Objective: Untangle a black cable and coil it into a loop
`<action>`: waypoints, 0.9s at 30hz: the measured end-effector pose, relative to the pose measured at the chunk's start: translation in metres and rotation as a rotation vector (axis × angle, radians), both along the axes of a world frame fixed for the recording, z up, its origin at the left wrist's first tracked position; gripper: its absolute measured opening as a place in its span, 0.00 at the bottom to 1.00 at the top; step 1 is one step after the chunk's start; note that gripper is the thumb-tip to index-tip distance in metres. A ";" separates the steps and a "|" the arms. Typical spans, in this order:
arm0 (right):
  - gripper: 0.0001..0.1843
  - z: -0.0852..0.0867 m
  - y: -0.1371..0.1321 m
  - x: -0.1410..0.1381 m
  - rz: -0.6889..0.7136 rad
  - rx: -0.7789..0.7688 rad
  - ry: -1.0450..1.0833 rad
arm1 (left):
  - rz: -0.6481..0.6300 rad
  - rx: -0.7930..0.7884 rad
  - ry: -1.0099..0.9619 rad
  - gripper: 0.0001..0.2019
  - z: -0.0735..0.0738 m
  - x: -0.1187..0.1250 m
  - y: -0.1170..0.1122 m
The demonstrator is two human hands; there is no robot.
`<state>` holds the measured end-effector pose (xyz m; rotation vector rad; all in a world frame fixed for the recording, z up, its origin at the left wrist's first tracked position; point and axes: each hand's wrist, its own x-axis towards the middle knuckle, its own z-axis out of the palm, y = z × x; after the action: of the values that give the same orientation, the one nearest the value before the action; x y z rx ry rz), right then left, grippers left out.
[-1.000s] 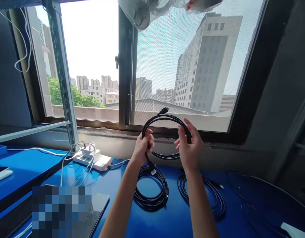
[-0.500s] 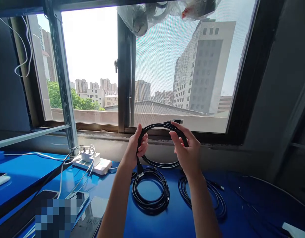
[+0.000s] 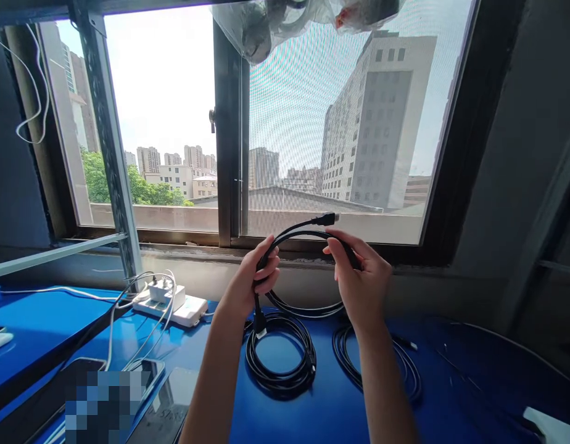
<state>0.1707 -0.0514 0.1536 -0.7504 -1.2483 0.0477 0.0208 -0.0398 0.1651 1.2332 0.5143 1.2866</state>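
Setting: blue desk (image 3: 340,407) under a wide window (image 3: 313,123), city towers outside.
Held cable (image 3: 308,234): black loop lifted above the desk in front of the window sill, one plug poking up and right over the top of the loop, the other plug hanging below the left hand.
Left hand (image 3: 252,283): fingers curled shut round the loop's left side.
Right hand (image 3: 363,277): half curled, thumb and fingertips pinching the loop's upper right strand, other fingers loose.
Below the held cable: coil (image 3: 280,357) lying flat on the desk just under the left hand; second coil (image 3: 382,364) beside it, under the right wrist.
Left of the held cable: white power strip (image 3: 171,302) with white leads near the sill; phones (image 3: 141,376) near the desk's front edge.
Open room: bare blue surface right of the second coil, up to the dark wall.
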 end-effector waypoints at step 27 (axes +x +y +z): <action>0.26 -0.005 0.014 -0.006 -0.094 -0.093 0.170 | 0.351 0.353 -0.130 0.20 -0.003 0.006 -0.001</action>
<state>0.1648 -0.0377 0.1485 -0.8670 -1.0536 0.0915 0.0270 -0.0409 0.1625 1.3754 0.4322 1.8009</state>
